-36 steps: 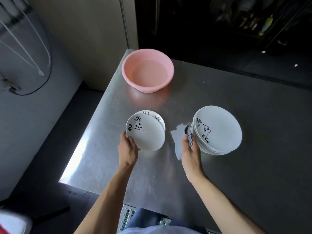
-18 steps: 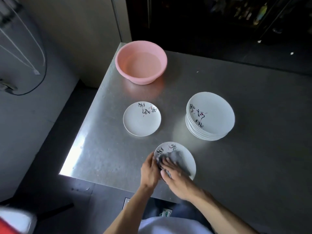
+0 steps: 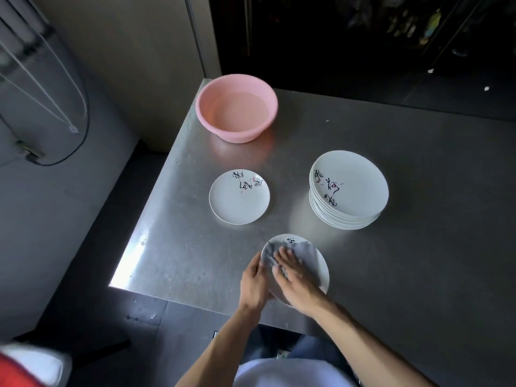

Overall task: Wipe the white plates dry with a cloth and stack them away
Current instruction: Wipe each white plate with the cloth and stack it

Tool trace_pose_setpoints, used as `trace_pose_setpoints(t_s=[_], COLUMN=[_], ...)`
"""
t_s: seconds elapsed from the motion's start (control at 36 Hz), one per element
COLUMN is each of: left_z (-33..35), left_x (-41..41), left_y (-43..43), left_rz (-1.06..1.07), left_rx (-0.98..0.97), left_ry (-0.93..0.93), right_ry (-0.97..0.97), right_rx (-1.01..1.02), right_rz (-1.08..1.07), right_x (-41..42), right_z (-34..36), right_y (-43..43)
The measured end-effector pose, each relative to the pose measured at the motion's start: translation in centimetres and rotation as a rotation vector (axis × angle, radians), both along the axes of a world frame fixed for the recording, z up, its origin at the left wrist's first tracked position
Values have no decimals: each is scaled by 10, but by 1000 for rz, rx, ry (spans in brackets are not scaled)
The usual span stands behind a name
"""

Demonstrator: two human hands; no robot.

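Note:
Near the table's front edge my left hand point(image 3: 255, 280) grips the left rim of a white plate point(image 3: 321, 268) with black brush lettering. My right hand point(image 3: 293, 275) lies flat on a grey cloth point(image 3: 307, 251) and presses it onto the plate's face. The cloth covers most of that plate. A single white plate point(image 3: 239, 197) lies flat at the table's left middle. A stack of several white plates point(image 3: 349, 189) stands to the right of it.
A pink basin point(image 3: 236, 107) holding water sits at the steel table's point(image 3: 418, 247) back left corner. The table's left and front edges drop to a dark floor. Cables hang on the wall at far left.
My left hand lifted the top plate from the left pair and brought it to the front edge. My right hand left the stack with the cloth and now rubs it on that plate.

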State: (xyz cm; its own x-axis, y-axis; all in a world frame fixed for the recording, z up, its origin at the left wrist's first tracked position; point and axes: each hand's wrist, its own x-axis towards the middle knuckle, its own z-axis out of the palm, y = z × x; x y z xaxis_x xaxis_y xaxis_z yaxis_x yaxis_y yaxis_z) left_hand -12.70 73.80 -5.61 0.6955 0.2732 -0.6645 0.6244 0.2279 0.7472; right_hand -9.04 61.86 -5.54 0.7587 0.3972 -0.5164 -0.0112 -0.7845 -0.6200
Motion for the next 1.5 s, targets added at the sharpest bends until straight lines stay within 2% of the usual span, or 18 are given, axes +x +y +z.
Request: trace_pose_setpoints(t_s=[0.08, 0.19, 0.39, 0.47, 0.61, 0.78, 0.83, 0.92, 0.97, 1.03, 1.08, 1.14, 1.19, 1.25, 1.33, 1.39, 1.44, 1.5], left_z=[0, 3, 11, 14, 19, 16, 15, 13, 12, 12, 13, 14, 11, 7, 3, 2, 3, 3], left_x=[-4, -15, -26, -25, -22, -28, -26, -26, -26, -25, -22, -20, -19, -16, -12, -11, -13, -16], left_y=[7, 18, 13, 9, 13, 11, 10, 13, 16, 18, 18, 14, 9, 7, 14, 16, 14, 10], left_rz=[45, 76, -27, -90, -107, -62, -86, -110, -116, -103, -73, -8, 80, 139, 147, 110, 91, 83], left_rx=[-50, -45, -25, -10, -25, -3, 16, -17, -31, -16, -33, -58, -83, -84, -36, -57, -128, -176], left_ry=[16, 34, -41, -81, -108, -144, -156, -138, -137, -144, -175, -170, -133, -73, -6, -13, -60, -68], right_ry=[18, 18, -8, 13, 50, -61, -37, 63, 120, 51, -58, -64, -34, -5, 108, 173, 173, 125], right_rx=[118, 136, -83, -19, 222, -172, -98, 231, 359, 272, 40, -158, -217, -161, 208, 406, 385, 256], right_rz=[141, 140, -85, -239, 71, -186, -163, -37, -27, -35, -87, -204, -300, -353, -400, -268, -118, -77], right_x=[-26, -52, -10, 9, -2, 15, 9, -9, -10, -2, 11, 25, 31, 32, 18, 3, -4, 2], right_z=[13, 25, 7, 4, -2, -9, -9, -6, -3, -6, -11, -8, -1, 6, 22, 30, 25, 16], right_y=[-11, -33, -15, 8, 15, 7, 15, 21, 18, 14, 12, 12, 12, 14, 19, 21, 17, 11])
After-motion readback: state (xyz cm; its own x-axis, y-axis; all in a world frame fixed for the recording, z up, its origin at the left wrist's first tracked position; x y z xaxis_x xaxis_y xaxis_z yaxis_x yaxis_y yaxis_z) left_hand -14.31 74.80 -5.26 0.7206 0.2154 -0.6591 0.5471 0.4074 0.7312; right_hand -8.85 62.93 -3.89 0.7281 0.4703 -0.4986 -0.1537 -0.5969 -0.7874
